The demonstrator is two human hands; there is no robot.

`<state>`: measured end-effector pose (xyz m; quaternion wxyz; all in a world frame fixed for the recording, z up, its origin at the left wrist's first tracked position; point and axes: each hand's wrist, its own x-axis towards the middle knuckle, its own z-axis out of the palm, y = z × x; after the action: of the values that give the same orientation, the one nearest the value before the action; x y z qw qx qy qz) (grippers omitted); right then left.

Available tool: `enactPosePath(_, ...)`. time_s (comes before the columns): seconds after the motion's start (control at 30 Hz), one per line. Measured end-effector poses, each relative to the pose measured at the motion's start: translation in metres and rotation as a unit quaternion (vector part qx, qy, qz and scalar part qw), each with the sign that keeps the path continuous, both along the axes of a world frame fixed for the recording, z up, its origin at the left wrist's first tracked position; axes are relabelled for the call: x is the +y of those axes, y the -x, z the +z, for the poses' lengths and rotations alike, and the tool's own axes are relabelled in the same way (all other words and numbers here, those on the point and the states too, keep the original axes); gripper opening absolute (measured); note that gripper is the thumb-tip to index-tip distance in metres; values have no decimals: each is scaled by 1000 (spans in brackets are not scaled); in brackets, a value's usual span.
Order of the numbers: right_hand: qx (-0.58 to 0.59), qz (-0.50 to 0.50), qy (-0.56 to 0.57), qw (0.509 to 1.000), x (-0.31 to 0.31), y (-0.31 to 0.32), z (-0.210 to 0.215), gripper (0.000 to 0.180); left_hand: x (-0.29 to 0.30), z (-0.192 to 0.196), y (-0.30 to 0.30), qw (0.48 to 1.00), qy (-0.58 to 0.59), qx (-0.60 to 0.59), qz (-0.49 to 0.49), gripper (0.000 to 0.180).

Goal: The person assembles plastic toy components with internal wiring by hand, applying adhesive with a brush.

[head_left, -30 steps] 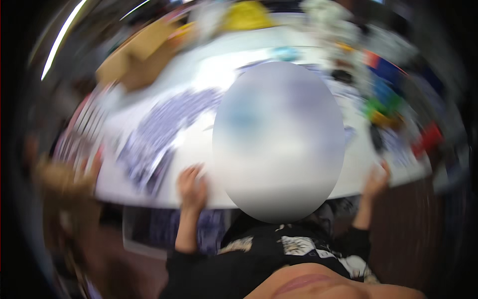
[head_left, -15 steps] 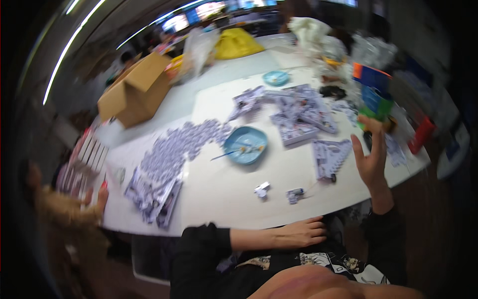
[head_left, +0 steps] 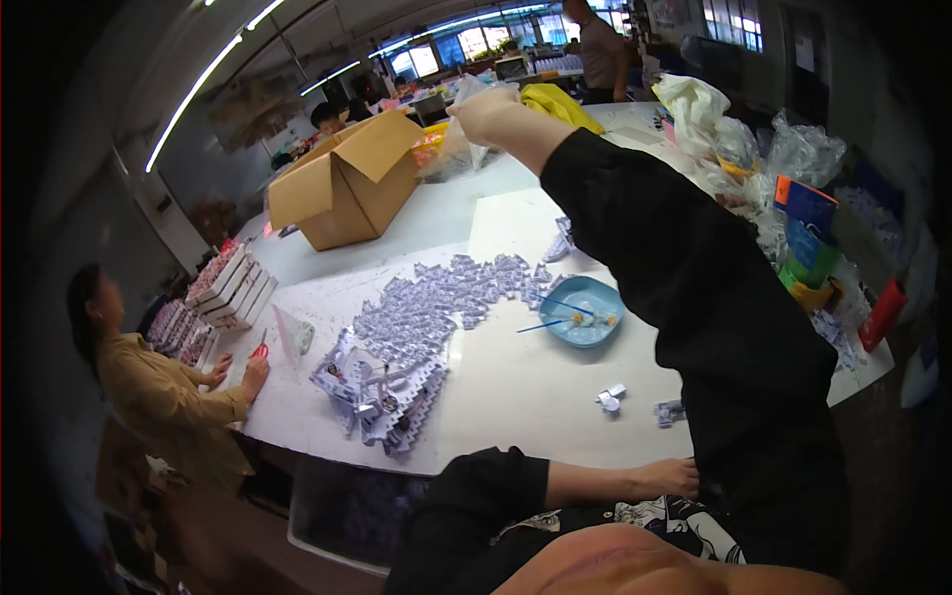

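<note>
My right hand (head_left: 486,116) is stretched far over the table, in front of a clear plastic bag (head_left: 463,149). Its fingers are turned away, so I cannot tell whether they grip the bag. My left hand (head_left: 669,478) rests at the near table edge, fingers flat and partly behind my right sleeve. Beyond it lie a small white plastic part (head_left: 611,399) and a grey-white part (head_left: 669,413). A light-blue bowl (head_left: 585,288) holds blue sticks and some small yellowish bits. To its left spreads a pile of small white pieces (head_left: 426,297), with jagged-edged white parts (head_left: 392,397) nearer me.
An open cardboard box (head_left: 347,188) stands at the back left. A co-worker (head_left: 169,387) at the left edge has hands near red-handled scissors (head_left: 260,351), beside stacked white trays (head_left: 233,288). A yellow bag (head_left: 560,104), crumpled plastic (head_left: 808,149) and a red cylinder (head_left: 884,315) lie far and right.
My right hand has swung from the table's right side to the far left, its sleeve now covering the stacked white parts. The view has turned left. My left hand stays at the edge.
</note>
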<state>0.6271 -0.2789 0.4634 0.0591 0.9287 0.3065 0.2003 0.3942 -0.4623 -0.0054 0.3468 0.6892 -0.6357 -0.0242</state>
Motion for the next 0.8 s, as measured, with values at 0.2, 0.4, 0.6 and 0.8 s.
enactPosePath(0.2, -11, 63, -56, 996, 25, -22, 22, 53, -11, -10, 8, 992, -32, -111, -43, 14)
enactPosePath(0.4, -114, 406, -202, 884, -32, 101, 14, 37, 14, 7, 13, 988, -62, -137, 34, 9)
enactPosePath(0.6, -239, 511, -251, 786, -282, 211, -26, 74, -1, 0, 15, 991, -88, -91, -30, 15)
enactPosePath(0.8, -206, 544, -321, 748, -446, 195, -114, 62, 16, 16, 17, 990, -121, -71, 8, 16)
